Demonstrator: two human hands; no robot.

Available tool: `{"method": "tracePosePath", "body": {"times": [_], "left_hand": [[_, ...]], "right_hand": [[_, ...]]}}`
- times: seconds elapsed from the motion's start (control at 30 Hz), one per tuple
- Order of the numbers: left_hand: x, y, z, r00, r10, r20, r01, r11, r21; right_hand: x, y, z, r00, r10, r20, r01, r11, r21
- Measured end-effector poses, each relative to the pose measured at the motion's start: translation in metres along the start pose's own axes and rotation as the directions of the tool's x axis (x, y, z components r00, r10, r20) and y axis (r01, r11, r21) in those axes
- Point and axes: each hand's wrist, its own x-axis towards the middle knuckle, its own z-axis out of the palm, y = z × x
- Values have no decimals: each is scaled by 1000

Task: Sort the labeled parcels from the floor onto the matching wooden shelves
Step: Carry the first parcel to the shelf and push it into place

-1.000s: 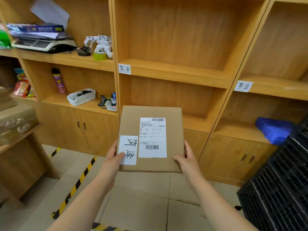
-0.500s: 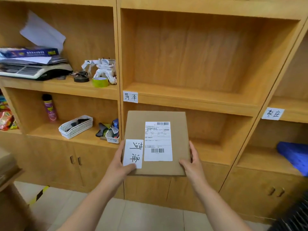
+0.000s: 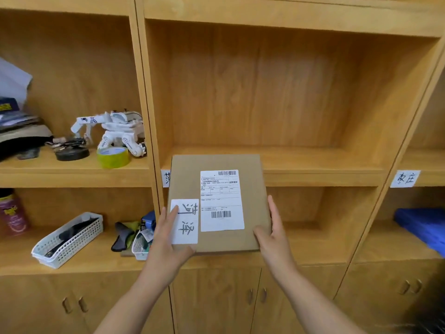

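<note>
Wooden shelves (image 3: 277,175) fill my view. Both hands, left hand (image 3: 166,244) and right hand (image 3: 274,239), clasp the flat brown parcel (image 3: 250,203) by its side edges, long axis pointing away toward the middle bay, labels facing up.

Left of the left hand (image 3: 166,239), a wooden shelf (image 3: 72,263) carries a white basket (image 3: 69,239); the shelf above (image 3: 74,173) holds a green tape roll (image 3: 113,157) and white toy robot (image 3: 115,131).
</note>
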Motion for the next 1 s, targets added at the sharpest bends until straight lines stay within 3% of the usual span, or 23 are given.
{"method": "tracePosePath", "body": {"times": [0.13,0.27,0.43,0.7,1.0], "left_hand": [[52,-7,-6,997,36,-66,-35,999,20],[103,-8,-14,988,85,-131,-65,986,152],[170,4,-16,974,180,-134,-145,961,236],[248,-1,-14,971,216,-104,-170,925,340],[291,-18,-19,973,219,-74,-182,923,340]], "right_hand": [[50,-5,21,995,-99,-16,98,994,-45],[102,-7,40,982,-186,13,187,980,-66],[173,-17,55,963,-268,42,270,960,-76],[259,-19,72,941,-271,201,312,925,-215],[292,-18,79,917,-241,317,368,819,-441]]}}
